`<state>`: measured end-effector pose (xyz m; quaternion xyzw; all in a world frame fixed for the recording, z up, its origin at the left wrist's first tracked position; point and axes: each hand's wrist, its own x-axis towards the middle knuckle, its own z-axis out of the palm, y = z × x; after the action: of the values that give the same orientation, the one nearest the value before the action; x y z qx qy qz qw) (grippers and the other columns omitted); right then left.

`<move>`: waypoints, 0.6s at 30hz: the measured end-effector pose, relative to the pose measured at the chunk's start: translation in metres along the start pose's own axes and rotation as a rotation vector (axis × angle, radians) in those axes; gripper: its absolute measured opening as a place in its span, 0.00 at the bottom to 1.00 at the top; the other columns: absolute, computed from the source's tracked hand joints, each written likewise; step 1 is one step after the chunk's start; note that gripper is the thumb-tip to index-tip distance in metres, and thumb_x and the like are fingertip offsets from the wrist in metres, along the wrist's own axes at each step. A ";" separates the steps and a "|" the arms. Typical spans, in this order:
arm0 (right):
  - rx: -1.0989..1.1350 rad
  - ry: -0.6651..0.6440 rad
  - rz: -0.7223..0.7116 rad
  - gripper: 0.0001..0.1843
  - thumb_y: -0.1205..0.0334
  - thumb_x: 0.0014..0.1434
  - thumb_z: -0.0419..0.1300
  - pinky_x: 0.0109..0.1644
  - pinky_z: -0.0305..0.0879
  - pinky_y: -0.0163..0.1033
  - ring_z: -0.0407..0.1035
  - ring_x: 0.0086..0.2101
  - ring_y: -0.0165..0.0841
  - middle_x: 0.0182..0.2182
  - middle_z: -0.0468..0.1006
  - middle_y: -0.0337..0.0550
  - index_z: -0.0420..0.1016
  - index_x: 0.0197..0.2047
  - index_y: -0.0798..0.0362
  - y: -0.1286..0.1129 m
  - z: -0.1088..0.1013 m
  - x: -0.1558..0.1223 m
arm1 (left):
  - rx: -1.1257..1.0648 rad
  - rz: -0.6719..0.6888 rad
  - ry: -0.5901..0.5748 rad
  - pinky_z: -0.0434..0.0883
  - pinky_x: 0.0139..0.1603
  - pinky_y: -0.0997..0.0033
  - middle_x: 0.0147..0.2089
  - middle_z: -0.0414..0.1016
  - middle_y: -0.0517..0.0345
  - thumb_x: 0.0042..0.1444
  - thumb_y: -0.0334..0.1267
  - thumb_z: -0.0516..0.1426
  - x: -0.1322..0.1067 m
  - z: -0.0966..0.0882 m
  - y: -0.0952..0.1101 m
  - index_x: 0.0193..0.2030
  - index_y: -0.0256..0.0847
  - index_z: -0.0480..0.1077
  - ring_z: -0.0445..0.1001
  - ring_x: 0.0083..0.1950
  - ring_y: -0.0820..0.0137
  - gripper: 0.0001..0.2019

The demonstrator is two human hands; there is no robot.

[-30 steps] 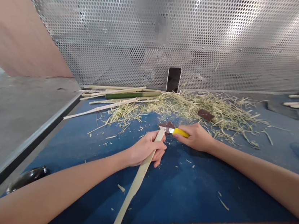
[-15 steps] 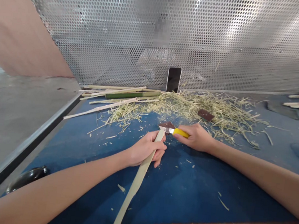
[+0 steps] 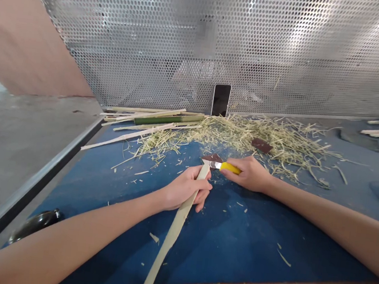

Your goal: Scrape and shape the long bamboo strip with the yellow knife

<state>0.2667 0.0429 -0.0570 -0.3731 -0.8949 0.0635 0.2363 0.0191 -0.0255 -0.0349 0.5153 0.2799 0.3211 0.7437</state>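
My left hand (image 3: 187, 187) is closed around a long, pale bamboo strip (image 3: 172, 232) near its upper end. The strip slants down past the table's front edge, with a wider section partway along. In my right hand (image 3: 249, 173) is a utility knife with a yellow handle (image 3: 230, 168). Its short metal blade (image 3: 211, 164) lies at the strip's upper tip; whether it bites into the strip I cannot tell. Just behind the blade, a dark brown flat piece (image 3: 212, 157), perhaps sandpaper, rests on the blue tabletop (image 3: 239, 245).
A heap of thin shavings (image 3: 242, 132) spreads along the back, with another brown piece (image 3: 261, 145) on it. Bamboo strips (image 3: 127, 139) and a green bamboo length (image 3: 157, 119) lie back left. A phone (image 3: 221, 100) leans against the perforated metal panel (image 3: 146, 40). A shiny dark object (image 3: 36, 224) sits front left.
Almost nothing differs. The whole view has shifted very slightly, while both hands, the strip and the knife keep the same places relative to each other.
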 end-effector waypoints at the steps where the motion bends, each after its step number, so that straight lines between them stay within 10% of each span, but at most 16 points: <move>1: -0.002 -0.001 -0.001 0.24 0.41 0.70 0.54 0.29 0.48 0.39 0.58 0.20 0.29 0.18 0.62 0.33 0.61 0.28 0.48 0.000 0.000 0.000 | 0.000 -0.002 -0.003 0.71 0.21 0.74 0.15 0.62 0.74 0.57 0.32 0.60 0.000 0.000 0.000 0.37 0.45 0.56 0.60 0.15 0.76 0.13; 18: -0.012 -0.008 0.000 0.23 0.42 0.71 0.54 0.30 0.49 0.39 0.60 0.21 0.30 0.20 0.65 0.34 0.63 0.30 0.48 0.003 0.002 -0.001 | 0.003 0.004 0.000 0.71 0.20 0.74 0.16 0.61 0.74 0.56 0.31 0.59 0.000 0.001 -0.001 0.37 0.45 0.56 0.59 0.15 0.76 0.13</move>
<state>0.2682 0.0441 -0.0598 -0.3743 -0.8962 0.0598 0.2304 0.0195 -0.0263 -0.0352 0.5167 0.2795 0.3221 0.7424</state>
